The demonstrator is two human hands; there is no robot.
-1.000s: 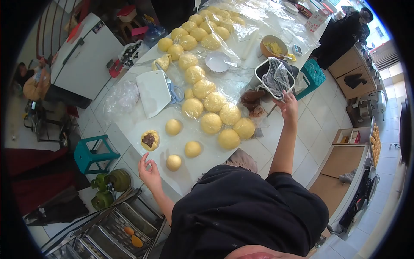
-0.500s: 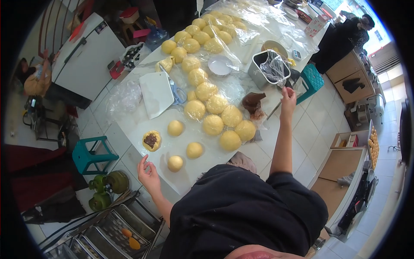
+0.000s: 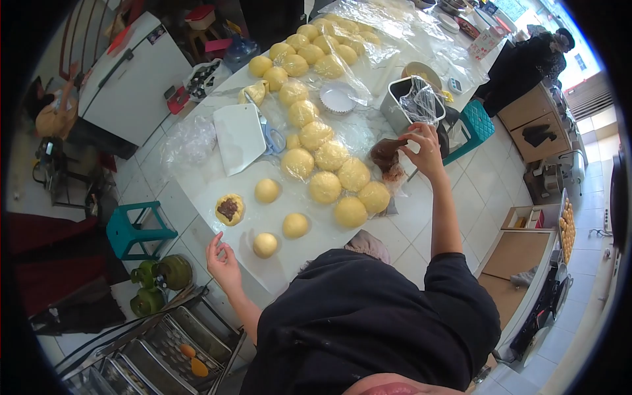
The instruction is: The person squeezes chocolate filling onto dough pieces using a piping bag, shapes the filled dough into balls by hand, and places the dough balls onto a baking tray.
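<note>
My right hand (image 3: 424, 150) is at the brown piping bag (image 3: 384, 155), thumb and fingers closed on its upper end, beside the metal tin (image 3: 401, 99) with plastic film in it. Near the table's left corner, my left hand (image 3: 224, 261) hovers just off the edge, fingers apart and holding nothing. Close above it lies a flattened dough piece (image 3: 229, 209) topped with brown filling. Three bare dough balls, one of them (image 3: 295, 225) nearest the middle, rest to its right. Many more dough balls (image 3: 324, 187) lie under clear film.
A white board (image 3: 238, 139) and blue-handled scissors (image 3: 274, 139) lie at the table's left side. A fluted white dish (image 3: 338, 97) sits mid-table. Green stools (image 3: 141, 230) stand on both sides. Metal racks (image 3: 178, 349) are at lower left. A person in black (image 3: 526, 62) stands at upper right.
My right hand has moved from the tin's rim down and left to the brown bag. The tin was set back upright earlier. My left hand has barely shifted.
</note>
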